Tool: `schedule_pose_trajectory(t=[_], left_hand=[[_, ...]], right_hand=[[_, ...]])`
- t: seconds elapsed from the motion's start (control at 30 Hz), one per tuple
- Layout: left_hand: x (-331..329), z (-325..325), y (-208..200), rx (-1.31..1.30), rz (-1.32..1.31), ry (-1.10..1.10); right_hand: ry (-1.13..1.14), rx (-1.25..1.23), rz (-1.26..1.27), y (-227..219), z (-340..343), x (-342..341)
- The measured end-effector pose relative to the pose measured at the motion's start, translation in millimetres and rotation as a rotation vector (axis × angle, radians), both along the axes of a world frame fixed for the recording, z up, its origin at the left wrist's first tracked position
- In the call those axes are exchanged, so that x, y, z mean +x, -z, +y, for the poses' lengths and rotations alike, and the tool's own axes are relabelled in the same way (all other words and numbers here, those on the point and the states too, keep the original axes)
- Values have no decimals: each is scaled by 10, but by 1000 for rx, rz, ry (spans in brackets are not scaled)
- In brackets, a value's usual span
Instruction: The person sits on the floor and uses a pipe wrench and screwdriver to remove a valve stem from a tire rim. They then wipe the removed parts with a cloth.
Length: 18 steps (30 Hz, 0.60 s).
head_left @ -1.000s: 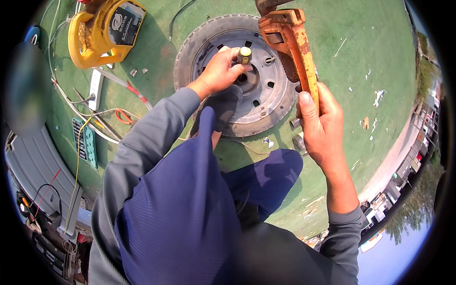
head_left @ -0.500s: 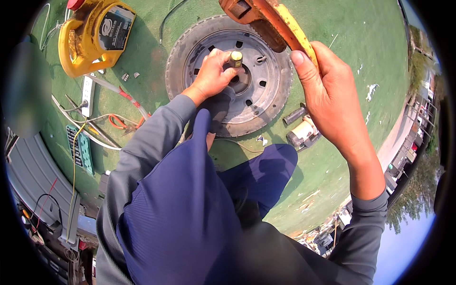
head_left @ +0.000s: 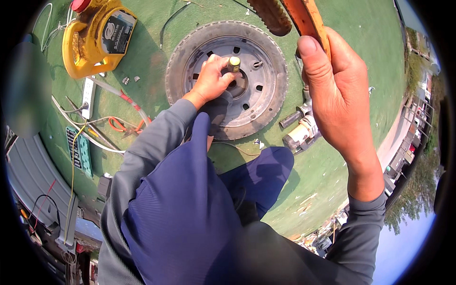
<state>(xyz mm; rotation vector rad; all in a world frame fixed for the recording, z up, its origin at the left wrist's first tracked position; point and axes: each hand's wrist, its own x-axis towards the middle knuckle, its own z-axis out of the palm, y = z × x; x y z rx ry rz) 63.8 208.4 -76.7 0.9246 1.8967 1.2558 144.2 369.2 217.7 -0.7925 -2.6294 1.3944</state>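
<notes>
A wheel with a tyre (head_left: 177,61) lies flat on the green floor in front of me, its grey steel rim (head_left: 242,118) facing up. Over its hub, my left hand (head_left: 212,78) grips a short upright rod with a yellow top (head_left: 233,65); its lower end is hidden by my fingers and the hub. My right hand (head_left: 332,85) is raised to the right of the wheel, wrapped round the handle of an orange pipe wrench (head_left: 308,16). The wrench's toothed jaw hangs above the floor beyond the tyre, and part of the tool is cut off by the upper edge.
A yellow jug (head_left: 76,52) with a red cap stands at the far left. Nearby lie a white power strip (head_left: 88,97), cables, orange-handled pliers (head_left: 124,127) and a teal socket tray (head_left: 81,151). A power tool (head_left: 300,135) lies right of the tyre, close to my knee (head_left: 273,164).
My right hand and the pipe wrench have shifted up and slightly right, taking more of the wrench out of view. The left hand stays at the hub with the rod.
</notes>
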Motion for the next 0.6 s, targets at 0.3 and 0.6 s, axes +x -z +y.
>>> schedule_pose_trajectory(t=[0.3,0.6], left_hand=[[31,147,83,118,82,-15],[14,-13,28,27,6,-25]], right_hand=[[-66,147,-570,491,156,388],[101,-48,116,28,-68,53]])
